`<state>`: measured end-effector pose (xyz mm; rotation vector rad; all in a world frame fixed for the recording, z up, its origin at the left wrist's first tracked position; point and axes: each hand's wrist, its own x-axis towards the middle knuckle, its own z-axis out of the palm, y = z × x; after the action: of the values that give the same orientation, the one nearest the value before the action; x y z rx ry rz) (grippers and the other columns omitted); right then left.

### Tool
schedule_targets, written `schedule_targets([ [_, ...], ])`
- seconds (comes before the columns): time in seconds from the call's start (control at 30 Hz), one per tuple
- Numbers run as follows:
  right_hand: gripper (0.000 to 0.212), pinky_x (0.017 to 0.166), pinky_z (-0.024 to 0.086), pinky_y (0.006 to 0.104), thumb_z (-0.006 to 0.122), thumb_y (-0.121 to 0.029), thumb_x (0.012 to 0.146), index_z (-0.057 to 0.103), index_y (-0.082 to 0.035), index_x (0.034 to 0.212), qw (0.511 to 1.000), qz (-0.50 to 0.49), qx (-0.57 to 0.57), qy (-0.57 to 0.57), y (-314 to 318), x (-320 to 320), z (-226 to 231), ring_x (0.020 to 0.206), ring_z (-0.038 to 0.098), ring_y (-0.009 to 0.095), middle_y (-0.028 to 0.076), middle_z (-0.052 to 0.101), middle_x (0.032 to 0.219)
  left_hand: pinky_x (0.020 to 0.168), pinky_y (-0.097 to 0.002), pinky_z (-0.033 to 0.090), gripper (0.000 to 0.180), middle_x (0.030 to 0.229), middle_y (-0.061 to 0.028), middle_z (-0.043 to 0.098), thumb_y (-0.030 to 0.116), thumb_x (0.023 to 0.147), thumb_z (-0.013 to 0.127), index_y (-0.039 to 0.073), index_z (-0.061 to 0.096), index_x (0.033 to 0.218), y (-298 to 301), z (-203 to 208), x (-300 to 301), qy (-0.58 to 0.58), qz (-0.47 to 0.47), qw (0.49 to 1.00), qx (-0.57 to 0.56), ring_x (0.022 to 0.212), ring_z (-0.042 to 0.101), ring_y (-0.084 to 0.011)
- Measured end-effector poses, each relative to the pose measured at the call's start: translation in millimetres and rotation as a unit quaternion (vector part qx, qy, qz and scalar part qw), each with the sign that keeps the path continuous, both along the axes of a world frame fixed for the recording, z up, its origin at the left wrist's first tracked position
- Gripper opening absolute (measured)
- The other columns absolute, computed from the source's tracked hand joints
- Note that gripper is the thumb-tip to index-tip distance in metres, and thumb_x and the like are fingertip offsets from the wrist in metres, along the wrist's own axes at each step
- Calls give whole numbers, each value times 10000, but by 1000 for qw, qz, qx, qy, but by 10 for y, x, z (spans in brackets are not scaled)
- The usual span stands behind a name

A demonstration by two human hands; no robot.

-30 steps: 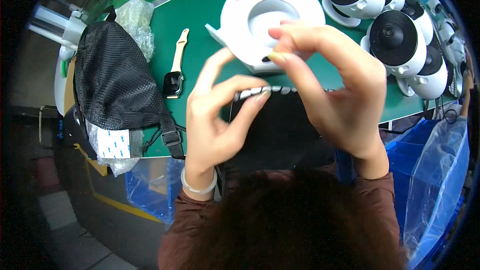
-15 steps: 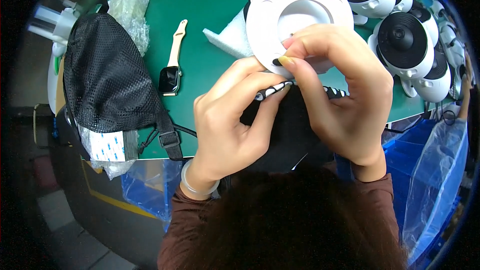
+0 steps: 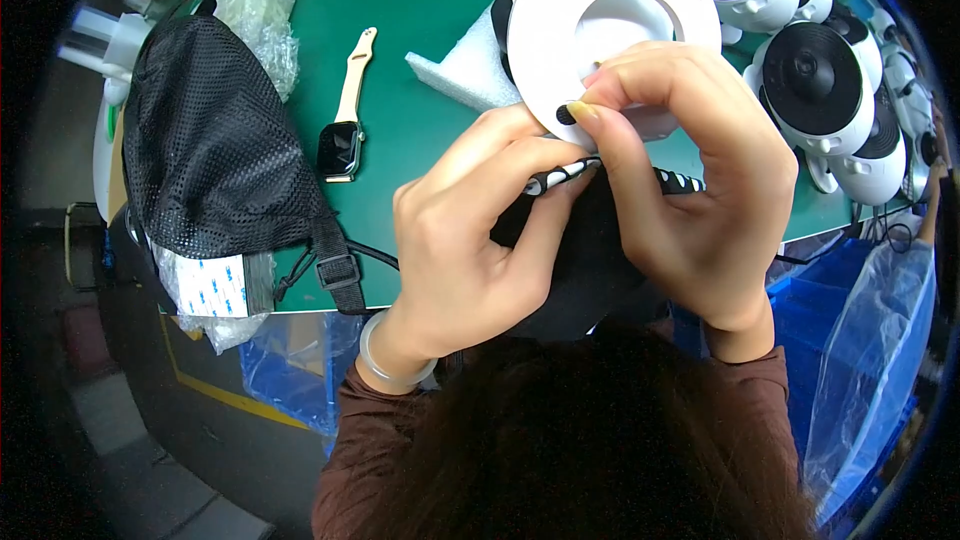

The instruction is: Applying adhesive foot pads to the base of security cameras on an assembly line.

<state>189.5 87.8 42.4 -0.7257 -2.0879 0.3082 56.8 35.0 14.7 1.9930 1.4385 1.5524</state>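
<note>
A white round housing [image 3: 547, 50] with a large circular opening lies at the edge of the green table. My right hand [image 3: 700, 170] reaches over its near rim, thumb and forefinger closed at a small black round pad [image 3: 566, 114] on the white surface. Between thumb and fingers of my left hand [image 3: 470, 220] is a black-and-white strip [image 3: 562, 177], its fingertips close below the housing. More of a similar strip [image 3: 680, 182] shows beside my right palm. Whether my left fingers also press on the housing is hidden.
At the left sit a black mesh bag [image 3: 215, 140], a smartwatch [image 3: 340, 148], bubble wrap [image 3: 260, 25] and a stack of white-and-blue sheets [image 3: 213, 287]. White foam [image 3: 465, 70] lies behind my left hand. Several white-and-black round devices [image 3: 812, 80] crowd the right; blue bins [image 3: 800, 330] stand below.
The housing and both hands appear slightly farther right in the picture. More of the black pad shows at my right fingertips, against the housing. My left hand keeps its hold on the strip.
</note>
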Motion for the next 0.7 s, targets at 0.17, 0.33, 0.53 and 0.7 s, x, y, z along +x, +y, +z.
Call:
schedule_targets([
  [0.17, 89, 581, 416, 213, 582, 62, 644, 529, 19, 701, 1000, -21, 1, -22, -11, 1, 8, 618, 532, 152, 90, 559, 703, 592, -253, 467, 189, 850, -117, 592, -59, 636, 599, 17, 582, 808, -4, 7, 11, 0, 0, 1000, -5, 708, 610, -246],
  [0.33, 83, 559, 409, 197, 581, 53, 659, 533, 19, 717, 1000, -10, 2, -18, -8, 12, 19, 616, 529, 126, 77, 563, 707, 600, -254, 466, 185, 856, -124, 594, -60, 636, 600, 13, 583, 805, -24, 7, 6, 2, 7, 1000, 5, 712, 611, -244],
  [0.53, 225, 619, 431, 236, 613, -2, 657, 567, 33, 874, 997, 35, 40, 52, -16, 289, -83, 758, 554, 194, 123, 588, 828, 658, -269, 468, 163, 984, -250, 559, -87, 611, 575, -29, 608, 760, -310, 160, 0, -23, 54, 998, -24, 758, 617, -246],
  [0.7, 198, 561, 417, 269, 639, -42, 600, 602, 24, 783, 990, 119, -66, 39, -153, 336, -53, 658, 545, 201, 100, 587, 737, 724, -259, 463, 219, 836, -205, 612, -114, 611, 577, -60, 597, 822, -425, 148, 59, -252, -13, 964, -86, 790, 619, -241],
])
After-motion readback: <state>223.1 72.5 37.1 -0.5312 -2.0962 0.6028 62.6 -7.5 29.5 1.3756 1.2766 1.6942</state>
